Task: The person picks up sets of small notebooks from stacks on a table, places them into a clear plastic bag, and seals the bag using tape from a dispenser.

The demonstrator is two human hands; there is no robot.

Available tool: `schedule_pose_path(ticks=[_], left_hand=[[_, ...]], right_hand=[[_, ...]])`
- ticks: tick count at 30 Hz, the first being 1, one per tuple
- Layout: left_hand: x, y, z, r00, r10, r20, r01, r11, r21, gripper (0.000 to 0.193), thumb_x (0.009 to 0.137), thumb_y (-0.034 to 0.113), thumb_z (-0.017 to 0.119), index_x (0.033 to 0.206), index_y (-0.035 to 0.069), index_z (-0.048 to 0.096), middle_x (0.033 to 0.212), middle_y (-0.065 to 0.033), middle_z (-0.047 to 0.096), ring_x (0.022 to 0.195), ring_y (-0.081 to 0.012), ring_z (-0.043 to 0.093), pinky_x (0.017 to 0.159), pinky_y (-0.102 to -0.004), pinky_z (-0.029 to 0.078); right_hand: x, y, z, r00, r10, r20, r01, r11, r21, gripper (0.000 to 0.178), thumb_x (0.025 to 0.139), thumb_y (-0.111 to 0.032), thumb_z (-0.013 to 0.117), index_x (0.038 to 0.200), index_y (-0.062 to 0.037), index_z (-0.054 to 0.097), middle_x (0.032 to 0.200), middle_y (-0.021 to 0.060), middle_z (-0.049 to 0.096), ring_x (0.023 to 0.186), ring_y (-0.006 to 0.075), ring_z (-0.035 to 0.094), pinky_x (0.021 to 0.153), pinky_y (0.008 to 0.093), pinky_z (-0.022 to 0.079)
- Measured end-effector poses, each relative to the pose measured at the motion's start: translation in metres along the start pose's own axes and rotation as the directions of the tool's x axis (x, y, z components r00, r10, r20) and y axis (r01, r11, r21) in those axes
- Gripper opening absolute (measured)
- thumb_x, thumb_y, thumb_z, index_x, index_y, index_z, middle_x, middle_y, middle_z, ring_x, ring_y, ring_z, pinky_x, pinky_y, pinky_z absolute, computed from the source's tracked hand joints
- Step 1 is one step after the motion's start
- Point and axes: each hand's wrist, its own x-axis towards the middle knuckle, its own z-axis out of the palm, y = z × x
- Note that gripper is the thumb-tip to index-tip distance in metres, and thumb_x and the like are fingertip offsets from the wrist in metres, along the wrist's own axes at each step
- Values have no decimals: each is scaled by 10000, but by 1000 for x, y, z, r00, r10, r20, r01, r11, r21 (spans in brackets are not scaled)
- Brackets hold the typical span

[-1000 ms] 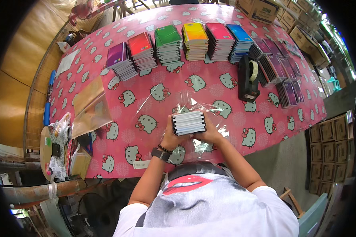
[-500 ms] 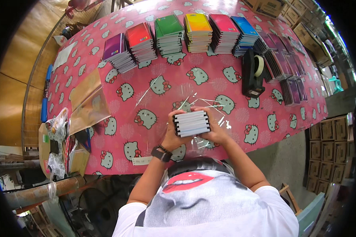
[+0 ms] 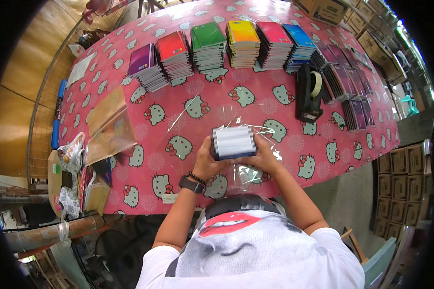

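Head view: one stack of spiral notebooks point(image 3: 234, 141), gripped at both sides by left hand point(image 3: 207, 161) and right hand point(image 3: 266, 159) over clear film point(image 3: 248, 176) by the table's point(image 3: 115, 183) near edge, might be splayed by unevenly eased pressure.

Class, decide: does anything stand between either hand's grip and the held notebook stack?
Nothing visible: the left hand and right hand hold opposite sides of the notebook stack. Clear plastic film shows nearby on the table.
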Motion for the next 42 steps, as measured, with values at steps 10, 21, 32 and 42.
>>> schedule_pose_path(ticks=[10, 21, 32, 42], left_hand=[[28, -7, 4, 820, -562, -106, 565, 825, -2, 607, 702, 415, 758, 1034, -59, 576, 949, -160, 646, 839, -218, 641, 741, -315, 520], [20, -31, -1, 882, -413, -224, 468, 822, 325, 587, 821, 519, 567, 1021, -31, 609, 899, -153, 626, 814, -223, 584, 744, -340, 461], [18, -15, 7, 836, -542, -84, 527, 837, -147, 746, 864, 394, 580, 1326, -107, 278, 1260, -203, 454, 1113, -244, 490, 913, -319, 428], [6, -43, 23, 937, -213, -275, 291, 913, 285, 902, 719, 233, 757, 1357, -68, 195, 1243, -195, 464, 1097, -262, 504, 920, -378, 432]], right_hand=[[-7, 49, -51, 968, -197, -152, -82, 324, -943, 561, 831, -409, 559, 1301, -126, 442, 1341, 138, 421, 1276, 352, 295, 1049, 487, 181], [-10, 47, -69, 792, -414, -449, -93, 645, -758, 307, 727, -147, 701, 1010, -43, 642, 953, 125, 616, 867, 264, 571, 743, 367, 455], [-9, -6, -1, 867, -426, -258, 102, 658, -746, 316, 731, -43, 586, 1046, -22, 585, 859, 123, 610, 713, 247, 622, 610, 348, 515], [-39, -27, 45, 977, -1, 212, 159, 661, -733, 309, 756, -41, 572, 1063, -83, 578, 1075, 123, 550, 973, 325, 560, 772, 409, 485]])
